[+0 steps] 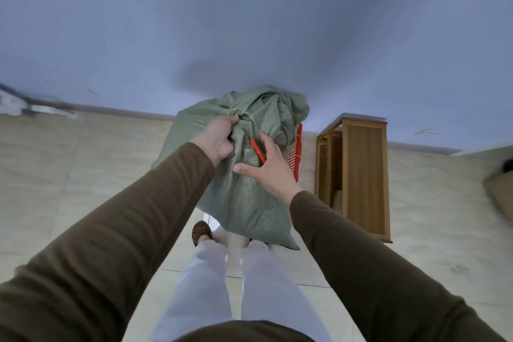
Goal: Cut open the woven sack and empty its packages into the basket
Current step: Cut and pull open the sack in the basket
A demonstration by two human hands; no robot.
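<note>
While the green woven sack (244, 175) stands upright on the pale tiled floor (69, 175) in front of the person's legs, both hands work at its upper part. The left hand (219, 139) is closed in a fist around a bunch of gathered fabric just below the sack's crumpled, twisted top. The right hand (269, 166) lies on the sack's front face just right of that fist, fingers spread wide and thumb stretched out to the left; a slim red tool (257, 150) lies slanted between its fingers against the fabric, and whether it is a blade or a pen I cannot tell, nor how firmly it is pinched. Both arms wear dark brown sleeves (125, 230).

Behind the sack, on its right side and mostly hidden by it, a red slatted basket (297, 153) shows only a strip of its wall. Farther right of the sack, well apart from it, a wooden cabinet (363, 175) stands against the bluish wall (249, 22). At the sack's lower left corner a brown patterned slipper (200, 232) rests on the floor, and the lower right corner of the sack sticks out beside the person's white trousers (202, 280). The sack looks full and is not yet cut open.
</note>
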